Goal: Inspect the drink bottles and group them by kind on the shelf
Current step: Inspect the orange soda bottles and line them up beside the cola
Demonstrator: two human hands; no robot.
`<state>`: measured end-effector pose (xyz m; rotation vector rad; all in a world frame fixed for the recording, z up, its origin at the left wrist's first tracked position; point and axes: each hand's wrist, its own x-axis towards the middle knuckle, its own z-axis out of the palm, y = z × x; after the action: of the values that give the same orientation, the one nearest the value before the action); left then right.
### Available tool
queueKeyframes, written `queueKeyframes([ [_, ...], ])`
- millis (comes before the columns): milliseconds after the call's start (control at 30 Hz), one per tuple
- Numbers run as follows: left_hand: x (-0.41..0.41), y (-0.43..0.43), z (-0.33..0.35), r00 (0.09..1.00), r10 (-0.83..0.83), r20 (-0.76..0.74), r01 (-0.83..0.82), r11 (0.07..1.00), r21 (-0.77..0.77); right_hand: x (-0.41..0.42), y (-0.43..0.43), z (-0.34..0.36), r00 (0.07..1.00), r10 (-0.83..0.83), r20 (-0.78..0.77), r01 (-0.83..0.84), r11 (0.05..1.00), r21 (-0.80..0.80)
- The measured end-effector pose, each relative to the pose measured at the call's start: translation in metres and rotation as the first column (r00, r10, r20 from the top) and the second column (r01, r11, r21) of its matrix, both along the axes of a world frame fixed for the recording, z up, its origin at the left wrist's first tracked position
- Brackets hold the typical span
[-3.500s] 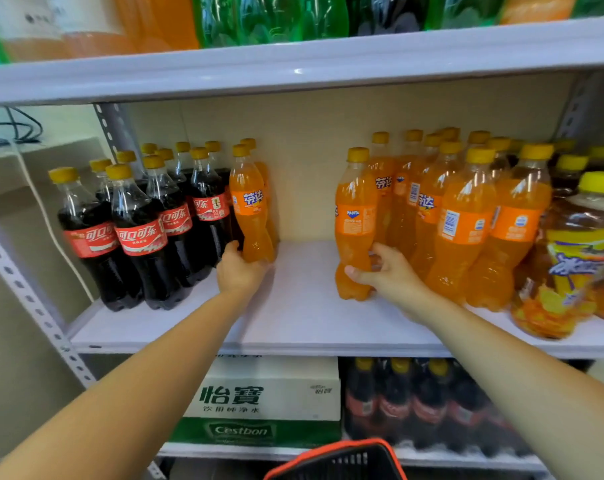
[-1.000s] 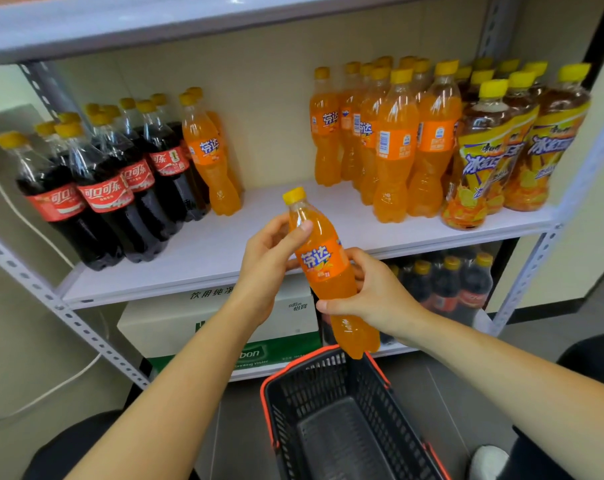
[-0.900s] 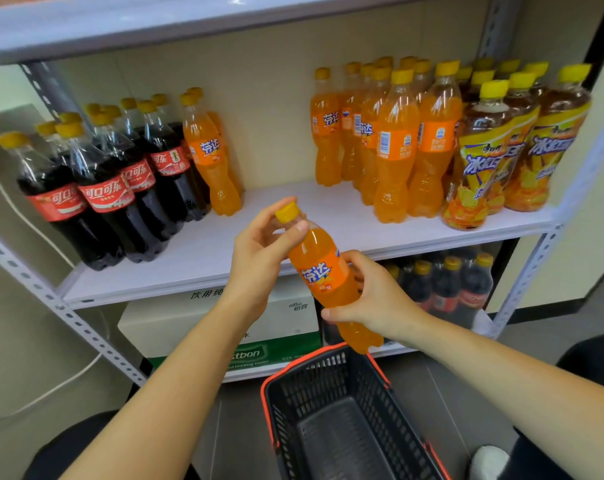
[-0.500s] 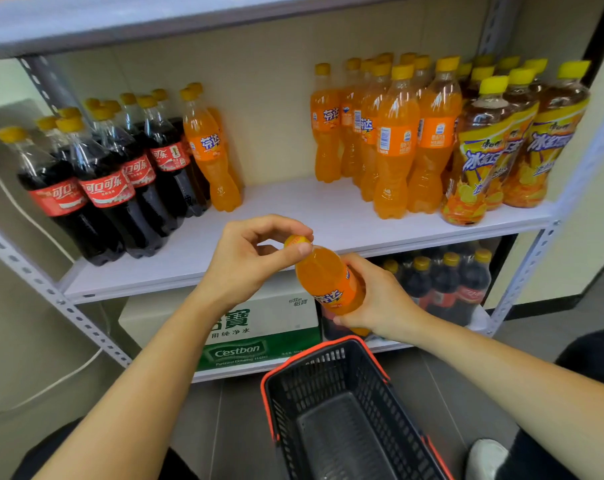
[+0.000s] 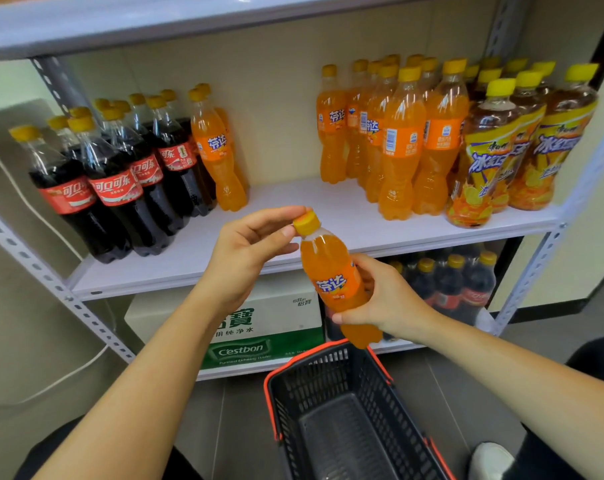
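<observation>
I hold an orange soda bottle in front of the shelf, tilted with its cap up and to the left. My right hand grips its lower body around the label. My left hand pinches the yellow cap between thumb and fingers. On the shelf, several cola bottles stand at the left with two orange soda bottles beside them. A group of orange soda bottles stands right of centre. Iced tea bottles fill the far right.
A black shopping basket with a red rim sits on the floor below my hands. On the lower shelf are a white and green water carton and more cola bottles. A grey upright post frames the right side.
The bottle came off the shelf 3.5 s ago into both hands. Over the last second it tipped cap-first toward me, then rose more upright; my left hand moved from its neck to the cap.
</observation>
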<state>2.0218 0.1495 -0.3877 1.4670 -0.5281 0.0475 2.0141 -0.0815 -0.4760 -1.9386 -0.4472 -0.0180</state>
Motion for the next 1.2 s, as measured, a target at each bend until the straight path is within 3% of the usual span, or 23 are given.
queueKeyframes([
  [267,-0.001,-0.005,-0.002,0.96,0.25,0.126,-0.248,0.968,-0.035,-0.004,0.004,0.006,0.991,0.124,-0.05,-0.121,0.991,0.063],
  [433,0.002,-0.005,-0.009,0.915,0.386,0.12,-0.382,0.923,-0.056,-0.009,0.005,0.015,0.986,0.15,-0.067,-0.155,0.985,-0.076],
  [533,0.005,-0.004,-0.011,0.887,0.432,0.162,-0.439,0.899,0.006,-0.01,0.006,0.02,0.98,0.173,-0.1,-0.18,0.981,-0.068],
  [667,0.006,-0.005,-0.011,0.929,0.279,0.243,-0.327,0.926,0.186,-0.009,0.005,0.029,0.961,0.188,-0.2,-0.172,0.98,0.098],
  [767,-0.001,-0.007,-0.013,0.98,0.145,0.139,-0.173,0.961,0.217,-0.006,0.006,0.037,0.93,0.201,-0.309,-0.123,0.959,0.255],
  [933,-0.013,-0.004,-0.018,0.989,0.111,0.101,-0.14,0.927,0.348,0.004,0.008,0.054,0.899,0.189,-0.395,-0.009,0.91,0.415],
  [1200,-0.044,-0.007,-0.029,0.998,0.062,0.033,-0.068,0.963,0.261,0.02,0.016,0.072,0.857,0.201,-0.474,0.115,0.822,0.557],
])
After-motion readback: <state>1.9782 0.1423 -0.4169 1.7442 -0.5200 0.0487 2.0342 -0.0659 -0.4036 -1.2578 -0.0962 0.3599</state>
